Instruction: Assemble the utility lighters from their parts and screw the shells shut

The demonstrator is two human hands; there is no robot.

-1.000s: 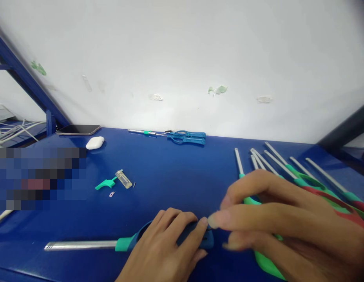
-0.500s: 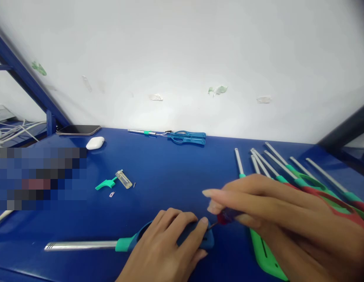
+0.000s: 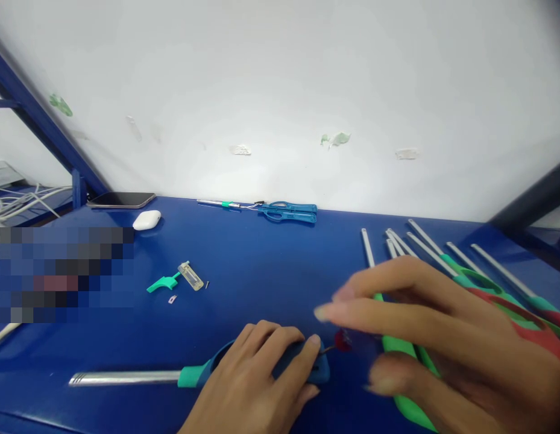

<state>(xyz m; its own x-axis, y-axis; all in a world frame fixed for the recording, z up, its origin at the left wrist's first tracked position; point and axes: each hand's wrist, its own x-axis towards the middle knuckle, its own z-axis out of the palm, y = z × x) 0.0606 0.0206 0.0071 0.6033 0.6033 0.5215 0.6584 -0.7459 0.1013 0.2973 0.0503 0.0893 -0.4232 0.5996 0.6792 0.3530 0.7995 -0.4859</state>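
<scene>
A long-nosed gas lighter (image 3: 192, 377) with a blue handle, green collar and metal barrel lies across the front of the blue table. My left hand (image 3: 257, 380) is wrapped over its handle, pinning it down, one finger close to the handle's end. There a small screwdriver (image 3: 343, 341) with a red collar slants, its thin shaft meeting the handle; most of its grip is hidden or blurred. Around the screwdriver, my right hand (image 3: 442, 331) has thumb and fingers spread apart. Whether its palm touches the grip's end cannot be seen.
Several lighters (image 3: 483, 283) with green and red handles lie at right, partly behind my right hand. A green trigger (image 3: 164, 283), clear plastic piece (image 3: 190, 276) and tiny parts lie left. An opened blue lighter (image 3: 286, 212), phone (image 3: 121, 200) and white case (image 3: 146, 220) sit farther back.
My right hand's thumb and fingers have spread away from the screwdriver, the thumb dropping lower. My left hand and the lighter have stayed in place.
</scene>
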